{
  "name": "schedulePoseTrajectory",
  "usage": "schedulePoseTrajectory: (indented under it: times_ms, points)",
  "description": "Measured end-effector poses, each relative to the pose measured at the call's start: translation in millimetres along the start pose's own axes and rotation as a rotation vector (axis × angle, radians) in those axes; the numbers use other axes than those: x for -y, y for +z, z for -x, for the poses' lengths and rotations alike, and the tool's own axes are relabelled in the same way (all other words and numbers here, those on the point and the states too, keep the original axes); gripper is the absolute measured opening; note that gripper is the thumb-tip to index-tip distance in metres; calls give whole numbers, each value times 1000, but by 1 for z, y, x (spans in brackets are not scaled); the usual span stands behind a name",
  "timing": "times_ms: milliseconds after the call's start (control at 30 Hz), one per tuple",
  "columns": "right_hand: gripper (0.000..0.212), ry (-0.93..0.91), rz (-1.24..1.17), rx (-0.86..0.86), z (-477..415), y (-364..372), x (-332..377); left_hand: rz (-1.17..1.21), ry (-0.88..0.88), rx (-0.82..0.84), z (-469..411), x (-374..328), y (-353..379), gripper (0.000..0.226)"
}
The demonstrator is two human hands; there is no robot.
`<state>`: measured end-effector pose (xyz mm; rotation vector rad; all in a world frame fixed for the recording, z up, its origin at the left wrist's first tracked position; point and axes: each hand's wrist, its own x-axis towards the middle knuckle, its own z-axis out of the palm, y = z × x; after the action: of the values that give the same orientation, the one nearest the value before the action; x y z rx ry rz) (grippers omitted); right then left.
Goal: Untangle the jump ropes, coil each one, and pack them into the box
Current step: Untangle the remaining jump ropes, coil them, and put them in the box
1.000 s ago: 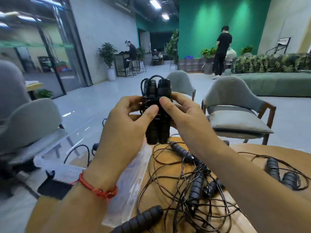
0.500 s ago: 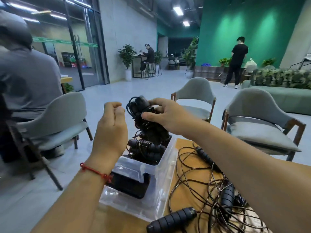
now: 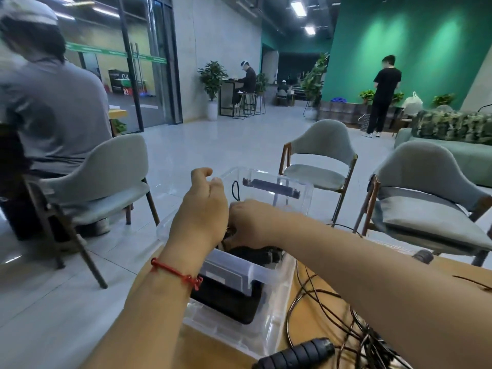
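Head-worn view, close above the box (image 3: pixel 239 267)

The box (image 3: pixel 231 262) is clear glossy plastic, the table (image 3: pixel 213 355) smooth wood, the rope handle (image 3: pixel 295 354) ribbed matt black.

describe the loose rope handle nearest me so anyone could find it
Find the wooden table, then the clear plastic box at its left edge. Just beyond the box's nearest corner lies a thick black ribbed handle, unlike the thin tangled cords beside it.

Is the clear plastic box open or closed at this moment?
Open. The clear plastic box has no lid on top, and the right hand reaches down into it, just above black jump rope handles lying inside.
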<state>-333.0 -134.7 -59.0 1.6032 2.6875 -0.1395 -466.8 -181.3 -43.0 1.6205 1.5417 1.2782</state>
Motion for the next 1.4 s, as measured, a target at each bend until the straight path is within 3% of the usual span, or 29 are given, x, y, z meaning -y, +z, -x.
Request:
schedulePoseTrajectory:
  times_ms: [100,267,400,533,733,967,1033,1200,1400]
  points:
    - [31,-18,14,-107,3,0,1,-22,1,11,0,0,0,39]
    - [20,-52,59,15,13,-5,-3,-67,6,2,1,3,1,41]
    - [55,-15,116,157,17,-6,-1,-86,-7,2,2,0,1,41]
    - [44,64,112,105,12,1,3,-116,-11,9,5,-3,1,42]
    - [64,164,199,51,-6,-8,11,-192,-23,62,1,-2,3,43]
    - [25,115,187,130,15,-8,19,-265,5,82,2,-4,7,47]
    - [34,90,155,110,25,-13,17,-291,20,78,3,-5,8,47]
    - [97,111,209,-25,37,-26,-3,-323,66,52,4,-5,10,43]
    - [93,173,128,-125,71,-53,-38,-470,275,9,12,-15,16,34]
